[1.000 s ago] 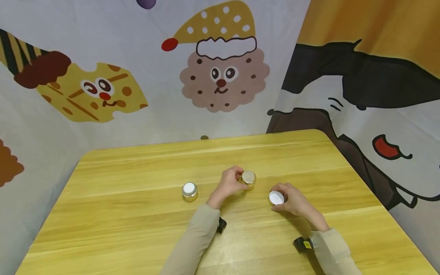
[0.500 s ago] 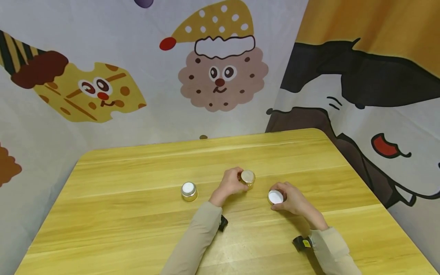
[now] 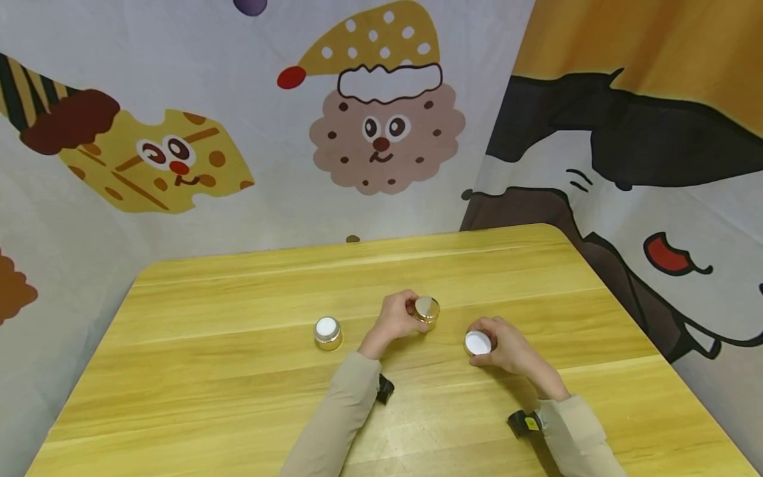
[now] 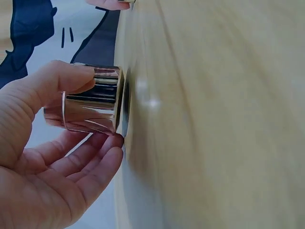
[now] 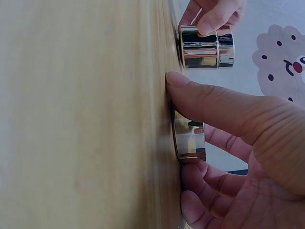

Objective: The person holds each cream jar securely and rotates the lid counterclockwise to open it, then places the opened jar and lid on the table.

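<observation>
My left hand (image 3: 398, 315) grips a shiny gold lidded jar (image 3: 426, 311), thumb on one side and fingers on the other. In the left wrist view its base is at the tabletop; whether it touches all round I cannot tell. To the right, my right hand (image 3: 503, 344) holds a gold jar lid (image 3: 478, 343) between thumb and fingers. The lid lies on the table with its white inside facing up. In the right wrist view the thumb partly hides the lid's gold side (image 5: 190, 140). A lidless gold jar (image 3: 328, 334) with a white top stands left of my left hand.
The wood-grain table (image 3: 238, 384) has rounded far corners. Behind it hangs a cartoon-printed cloth (image 3: 268, 218). A small black device (image 3: 385, 389) sits at the left wrist, and another black device (image 3: 523, 423) at the right wrist.
The lidded jar in my left hand has shifted very slightly left, and its top catches the light differently. The right hand, the lid and the lidless jar stay put.
</observation>
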The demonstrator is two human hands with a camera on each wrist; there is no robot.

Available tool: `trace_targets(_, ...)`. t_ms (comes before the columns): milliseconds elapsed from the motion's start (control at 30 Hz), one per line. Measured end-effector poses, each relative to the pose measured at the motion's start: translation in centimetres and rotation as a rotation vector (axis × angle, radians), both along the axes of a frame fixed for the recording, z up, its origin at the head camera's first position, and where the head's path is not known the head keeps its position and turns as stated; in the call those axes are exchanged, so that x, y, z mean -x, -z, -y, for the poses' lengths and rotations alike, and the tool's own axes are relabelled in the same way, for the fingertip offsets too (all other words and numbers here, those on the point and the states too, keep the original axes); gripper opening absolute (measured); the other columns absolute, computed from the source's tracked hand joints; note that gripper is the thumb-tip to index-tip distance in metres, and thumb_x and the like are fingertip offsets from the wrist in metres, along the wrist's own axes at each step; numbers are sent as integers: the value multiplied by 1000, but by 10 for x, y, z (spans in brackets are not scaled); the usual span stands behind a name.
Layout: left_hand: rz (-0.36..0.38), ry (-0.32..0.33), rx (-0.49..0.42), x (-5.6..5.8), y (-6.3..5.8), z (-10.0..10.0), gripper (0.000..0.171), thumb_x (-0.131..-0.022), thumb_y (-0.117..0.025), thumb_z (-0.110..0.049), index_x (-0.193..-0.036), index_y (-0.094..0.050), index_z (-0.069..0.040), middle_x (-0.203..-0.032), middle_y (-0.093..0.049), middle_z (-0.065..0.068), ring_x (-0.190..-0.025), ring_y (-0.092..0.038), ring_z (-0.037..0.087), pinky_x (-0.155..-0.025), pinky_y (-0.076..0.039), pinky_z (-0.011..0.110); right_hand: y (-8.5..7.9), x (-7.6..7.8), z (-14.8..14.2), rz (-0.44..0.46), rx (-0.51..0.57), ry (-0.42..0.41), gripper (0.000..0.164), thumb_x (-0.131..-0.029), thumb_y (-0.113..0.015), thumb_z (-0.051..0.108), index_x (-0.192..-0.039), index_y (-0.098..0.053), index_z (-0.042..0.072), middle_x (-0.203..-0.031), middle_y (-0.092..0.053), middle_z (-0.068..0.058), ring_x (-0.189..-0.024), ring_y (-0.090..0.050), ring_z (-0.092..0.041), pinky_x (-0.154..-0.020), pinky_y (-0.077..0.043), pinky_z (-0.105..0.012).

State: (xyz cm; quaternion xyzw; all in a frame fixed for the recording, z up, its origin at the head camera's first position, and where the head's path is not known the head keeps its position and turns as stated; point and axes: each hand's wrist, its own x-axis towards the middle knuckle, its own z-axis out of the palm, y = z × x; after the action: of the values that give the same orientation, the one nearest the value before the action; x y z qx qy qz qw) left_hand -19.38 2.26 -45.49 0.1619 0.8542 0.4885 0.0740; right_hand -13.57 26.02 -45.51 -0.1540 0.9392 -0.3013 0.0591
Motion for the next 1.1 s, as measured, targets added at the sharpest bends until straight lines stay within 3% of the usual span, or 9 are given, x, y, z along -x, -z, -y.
trace_targets(467, -17, -60, -104, -4, -1, 15, 38, -64, -79, -4, -96, -59, -1, -89, -61, 7, -82, -55, 18, -72, -52, 26, 1, -1, 0, 8, 28, -9, 44, -63, -86, 13, -100, -62, 11, -93, -55, -6, -79, -49, -19, -65, -43, -31)
trace_targets(833, -56, -132, -214, -12, -11, 31, 39, -65, -75, -5, -100, -60, -2, -91, -64, 9, -84, -59, 21, -67, -55, 23, 0, -2, 0, -10, 19, -17, 46, -63, -86, 14, -103, -62, 10, -93, -55, -7, -79, -49, -19, -64, -43, -31)
trace_targets(1100, -100, -142, -269, -18, -19, 43, 41, -64, -75, -1, -101, -58, 2, -93, -61, 13, -86, -57, 23, -71, -57, 23, -2, -3, 0, -32, 12, -35, 47, -63, -85, 13, -104, -62, 8, -92, -54, -8, -80, -51, -21, -65, -46, -34)
